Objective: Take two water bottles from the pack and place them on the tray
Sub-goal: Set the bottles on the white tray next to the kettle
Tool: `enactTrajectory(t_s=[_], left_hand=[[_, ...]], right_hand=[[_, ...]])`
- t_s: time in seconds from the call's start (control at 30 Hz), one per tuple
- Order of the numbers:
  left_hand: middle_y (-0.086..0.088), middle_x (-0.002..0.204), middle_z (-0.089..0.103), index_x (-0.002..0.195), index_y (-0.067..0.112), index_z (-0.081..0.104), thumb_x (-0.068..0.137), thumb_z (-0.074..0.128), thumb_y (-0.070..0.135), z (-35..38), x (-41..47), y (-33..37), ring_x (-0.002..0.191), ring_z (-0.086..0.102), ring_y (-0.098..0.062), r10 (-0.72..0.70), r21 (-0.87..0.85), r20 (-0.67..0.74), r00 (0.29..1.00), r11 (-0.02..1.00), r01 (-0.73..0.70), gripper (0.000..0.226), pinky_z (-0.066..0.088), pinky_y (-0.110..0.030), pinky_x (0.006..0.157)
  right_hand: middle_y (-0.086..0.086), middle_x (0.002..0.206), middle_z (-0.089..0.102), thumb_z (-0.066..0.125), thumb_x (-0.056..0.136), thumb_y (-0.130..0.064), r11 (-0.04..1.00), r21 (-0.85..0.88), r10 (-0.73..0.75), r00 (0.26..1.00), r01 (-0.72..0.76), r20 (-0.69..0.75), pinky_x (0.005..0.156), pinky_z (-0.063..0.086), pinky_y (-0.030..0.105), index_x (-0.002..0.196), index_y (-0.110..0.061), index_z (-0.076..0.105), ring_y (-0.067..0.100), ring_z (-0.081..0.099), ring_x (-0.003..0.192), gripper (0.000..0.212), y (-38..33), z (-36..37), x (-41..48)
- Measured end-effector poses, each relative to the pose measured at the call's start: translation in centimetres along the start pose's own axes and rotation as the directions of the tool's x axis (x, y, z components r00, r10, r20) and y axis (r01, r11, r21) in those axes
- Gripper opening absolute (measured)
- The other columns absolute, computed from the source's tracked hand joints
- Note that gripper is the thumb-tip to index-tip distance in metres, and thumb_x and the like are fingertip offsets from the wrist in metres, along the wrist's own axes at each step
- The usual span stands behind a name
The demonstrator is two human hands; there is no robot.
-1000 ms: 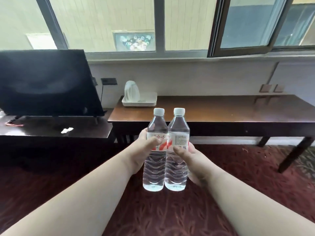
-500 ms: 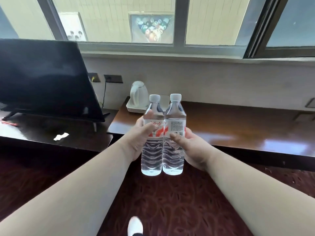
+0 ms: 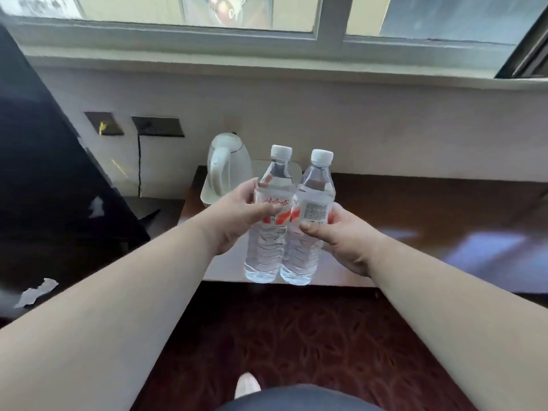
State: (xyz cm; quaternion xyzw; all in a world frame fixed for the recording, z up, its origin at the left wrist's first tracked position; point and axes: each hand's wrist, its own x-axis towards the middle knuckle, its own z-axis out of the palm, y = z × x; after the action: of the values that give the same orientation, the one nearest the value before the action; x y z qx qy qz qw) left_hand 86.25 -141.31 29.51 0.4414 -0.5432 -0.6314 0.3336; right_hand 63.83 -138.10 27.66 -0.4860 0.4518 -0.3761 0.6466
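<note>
Two clear water bottles with white caps and red-and-white labels are held upright side by side in front of me. My left hand [image 3: 237,216] grips the left bottle [image 3: 267,247] at its label. My right hand [image 3: 341,238] grips the right bottle [image 3: 307,250] the same way. Both bottles hang in the air over the near part of the brown wooden table [image 3: 430,209]. Behind them, at the table's far left, lies the white tray [image 3: 207,197], mostly hidden by the bottles and my left hand. The pack is not in view.
A white kettle [image 3: 228,166] stands on the tray's left part. A black TV screen [image 3: 44,158] fills the left side on a dark stand with white paper scraps [image 3: 35,292]. Wall sockets [image 3: 157,126] and a window sill lie behind. Red patterned carpet [image 3: 296,336] below.
I have walked closer to the table; the tray and kettle loom larger just behind the bottles. Both hands keep the same grip, and the view tilts further down.
</note>
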Motion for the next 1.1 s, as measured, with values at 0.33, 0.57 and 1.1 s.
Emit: enactTrajectory(t_s=[0.33, 0.57, 1.1], left_hand=[[0.012, 0.108, 0.076, 0.120, 0.043, 0.052, 0.069, 0.088, 0.016, -6.3, 10.7, -6.8, 0.103, 0.071, -0.011, -0.133, 0.344, -0.020, 0.991, 0.930, 0.132, 0.068, 0.053, -0.043, 0.099], [0.031, 0.099, 0.065, 0.125, 0.039, 0.044, 0.073, 0.090, 0.021, -6.3, 13.9, -11.1, 0.087, 0.057, 0.027, -0.062, 0.489, -0.140, 0.988, 0.863, 0.123, 0.072, 0.040, 0.002, 0.070], [0.009, 0.152, 0.038, 0.155, 0.039, 0.020, 0.080, 0.063, 0.042, -4.8, 10.1, -5.5, 0.143, 0.030, -0.008, 0.207, 0.609, -0.191, 0.960, 0.792, -0.049, 0.086, 0.022, -0.025, 0.114]], right_hand=[[-0.008, 0.120, 0.073, 0.081, 0.077, 0.000, 0.951, -0.307, 0.007, 0.999, -0.022, -0.051, 0.101, 0.056, 0.031, 0.130, -0.033, 0.059, 0.004, 0.068, 0.114, 0.066, 4.6, -2.8, 11.8], [0.008, 0.083, 0.058, 0.072, 0.078, 0.016, 0.907, -0.420, -0.053, 0.997, 0.027, -0.052, 0.074, 0.047, 0.030, 0.097, 0.009, 0.059, 0.011, 0.054, 0.079, 0.024, 8.2, -3.7, 16.5], [-0.010, 0.140, 0.048, 0.085, 0.079, 0.000, 0.863, -0.498, 0.059, 0.996, -0.088, -0.073, 0.090, 0.036, -0.004, 0.157, -0.008, 0.022, -0.003, 0.051, 0.122, 0.101, 8.9, -5.5, 15.8]])
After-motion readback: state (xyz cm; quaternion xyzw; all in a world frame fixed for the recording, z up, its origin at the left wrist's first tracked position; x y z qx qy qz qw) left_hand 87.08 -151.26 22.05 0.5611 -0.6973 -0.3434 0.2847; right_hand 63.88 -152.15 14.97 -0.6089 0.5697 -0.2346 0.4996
